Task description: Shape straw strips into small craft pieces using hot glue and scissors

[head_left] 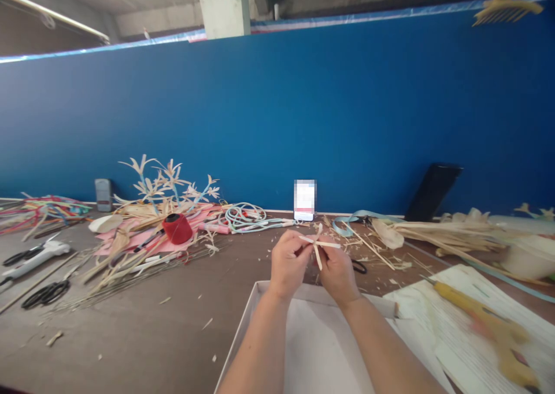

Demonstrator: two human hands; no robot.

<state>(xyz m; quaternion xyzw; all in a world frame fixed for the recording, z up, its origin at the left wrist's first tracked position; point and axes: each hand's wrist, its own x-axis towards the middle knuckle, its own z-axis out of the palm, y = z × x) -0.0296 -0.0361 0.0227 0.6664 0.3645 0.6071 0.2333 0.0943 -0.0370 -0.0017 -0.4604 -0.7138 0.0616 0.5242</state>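
Above the far edge of a white box [303, 290], my left hand [288, 264] and my right hand [338, 272] come close together. Between them is a small flower-like piece of pale strips [319, 255], its narrow petals spreading outward. My left fingers pinch it from the left, and my right fingers close on it from the other side. The fingertips partly hide its centre. Beyond the hands, a phone [304, 203] with a lit, blurred screen leans at the blue partition. Just right of my right hand lies a dark loop, perhaps a scissor handle [359, 266].
Left lie a red thread spool [177, 229], finished pale flowers [173, 174], black-handled scissors [45, 294] and a white glue gun [39, 259]. Right, a yellow glue gun [485, 319] rests on printed paper [459, 348], near dried stalks [433, 232]. A blue partition [277, 116] stands behind.
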